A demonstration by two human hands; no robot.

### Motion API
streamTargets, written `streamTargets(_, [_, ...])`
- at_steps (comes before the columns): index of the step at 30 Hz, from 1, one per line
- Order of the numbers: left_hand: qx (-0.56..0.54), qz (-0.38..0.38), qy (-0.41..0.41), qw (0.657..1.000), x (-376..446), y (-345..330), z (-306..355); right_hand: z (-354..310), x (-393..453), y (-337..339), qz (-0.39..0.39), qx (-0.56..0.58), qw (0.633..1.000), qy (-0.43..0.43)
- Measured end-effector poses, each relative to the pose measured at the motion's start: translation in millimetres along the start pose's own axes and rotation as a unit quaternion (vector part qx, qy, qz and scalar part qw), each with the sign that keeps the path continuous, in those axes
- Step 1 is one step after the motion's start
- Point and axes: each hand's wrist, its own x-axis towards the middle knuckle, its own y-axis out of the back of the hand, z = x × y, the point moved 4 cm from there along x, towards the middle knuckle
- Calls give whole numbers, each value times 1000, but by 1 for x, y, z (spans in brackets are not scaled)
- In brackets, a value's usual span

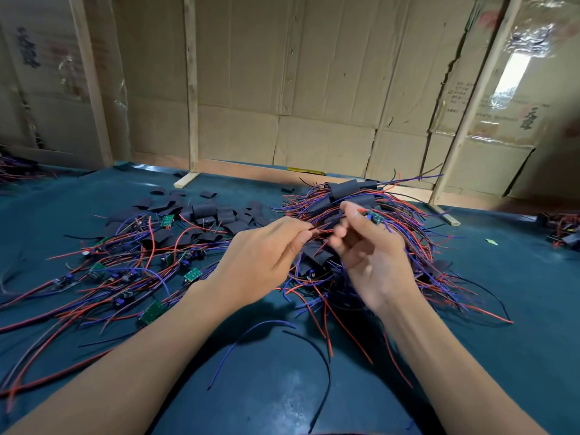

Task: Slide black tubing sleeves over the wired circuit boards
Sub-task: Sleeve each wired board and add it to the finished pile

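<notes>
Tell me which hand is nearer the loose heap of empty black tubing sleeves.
Left. The left hand sits just right of the sleeve heap, pinching wires. The right hand is farther right, holding a small circuit board over the finished bundle.

Your right hand (370, 255) covers most of the circuit board (375, 217) it pinches; only a blue-green tip shows past your fingertips. Your left hand (263, 259) hides whatever its curled fingers grip among the wires. At the far left edge a wire pile (15, 171) is cut off, and another bundle (561, 229) runs off the right edge, blurred.
</notes>
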Motion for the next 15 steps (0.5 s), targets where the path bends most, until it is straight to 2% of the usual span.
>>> streamTargets(4, [5, 1, 4, 1000, 0, -1, -2, 8, 0, 2, -25, 32, 998, -49])
streamTargets(6, [16, 7, 2, 1000, 1, 0, 1, 19, -2, -3, -48, -14, 996, -72])
streamTargets(8, [6, -17, 26, 999, 0, -2, 2, 24, -2, -6, -48, -65, 995, -57])
streamTargets(10, [-12, -41, 80, 996, 0, -4, -8, 22, -1, -6, -28, -85, 996, -20])
streamTargets(12, [-30, -22, 162, 986, 6, -4, -30, 17, 1, -2, 9, -85, 996, 15])
streamTargets(14, [-2, -15, 227, 974, 16, -7, -64, 16, 1, 1, 47, -91, 994, 40])
streamTargets(15, [35, -39, 247, 968, 20, -11, -81, 17, 1, 2, 63, -102, 992, 48])
